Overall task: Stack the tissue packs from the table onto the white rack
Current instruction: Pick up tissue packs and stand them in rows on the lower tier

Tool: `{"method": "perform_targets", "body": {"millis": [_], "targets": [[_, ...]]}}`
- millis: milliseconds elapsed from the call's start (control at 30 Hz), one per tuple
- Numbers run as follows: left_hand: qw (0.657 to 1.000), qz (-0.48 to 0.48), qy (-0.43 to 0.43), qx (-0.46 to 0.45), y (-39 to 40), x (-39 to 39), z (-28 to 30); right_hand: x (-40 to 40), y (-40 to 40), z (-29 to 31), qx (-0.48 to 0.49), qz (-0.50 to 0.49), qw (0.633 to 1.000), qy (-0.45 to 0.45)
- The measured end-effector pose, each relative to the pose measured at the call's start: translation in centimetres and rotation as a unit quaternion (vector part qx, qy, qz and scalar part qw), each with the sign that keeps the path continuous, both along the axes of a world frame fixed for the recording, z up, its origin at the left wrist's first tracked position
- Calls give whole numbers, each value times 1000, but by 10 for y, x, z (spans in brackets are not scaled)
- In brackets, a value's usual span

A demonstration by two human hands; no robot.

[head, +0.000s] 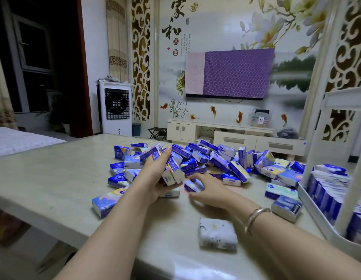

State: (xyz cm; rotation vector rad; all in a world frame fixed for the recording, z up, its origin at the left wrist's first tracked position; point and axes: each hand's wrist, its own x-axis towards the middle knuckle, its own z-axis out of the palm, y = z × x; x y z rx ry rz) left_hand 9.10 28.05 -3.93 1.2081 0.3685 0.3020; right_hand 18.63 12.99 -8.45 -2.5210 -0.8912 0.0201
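Observation:
A heap of blue-and-white tissue packs (pixel 220 160) covers the middle and right of the beige table (pixel 54 178). My left hand (pixel 157 174) grips a row of several packs (pixel 172 168) held on edge above the heap's near side. Just to its right, my right hand (pixel 208 188) reaches over a single pack (pixel 192 184) lying on the table, fingers curled onto it. The white rack (pixel 317 211) stands at the right edge, its lower tray filled with rows of packs (pixel 333 190).
One pale pack (pixel 217 233) lies alone near the front edge, and another (pixel 105 203) sits at the left of the heap. The rack's white posts (pixel 315 128) rise at the right. A TV cabinet and a covered screen stand behind the table.

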Motion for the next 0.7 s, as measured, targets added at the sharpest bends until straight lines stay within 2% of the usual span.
{"method": "perform_targets", "body": {"millis": [133, 200, 300, 367, 433, 500, 600, 700], "targets": [[999, -10, -9, -42, -10, -5, 4, -6, -26, 9, -12, -43, 999, -6], [998, -24, -16, -53, -22, -10, 7, -13, -43, 20, 102, -74, 990, 56], [997, -61, -30, -29, -48, -14, 10, -27, -68, 46, 310, -96, 931, 170], [996, -84, -42, -1, -72, -17, 12, -42, -86, 65, 384, -76, 899, 197], [993, -105, -57, 24, -99, -20, 17, -57, -105, 81, 399, -58, 899, 170], [987, -144, -64, 29, -126, -22, 28, -75, -124, 94, 379, -43, 915, 129], [976, -204, -69, 13, -167, -26, 52, -104, -157, 115, 355, -36, 932, 63], [966, -247, -78, -15, -203, -35, 77, -127, -195, 127, 355, 5, 933, 50]]}}
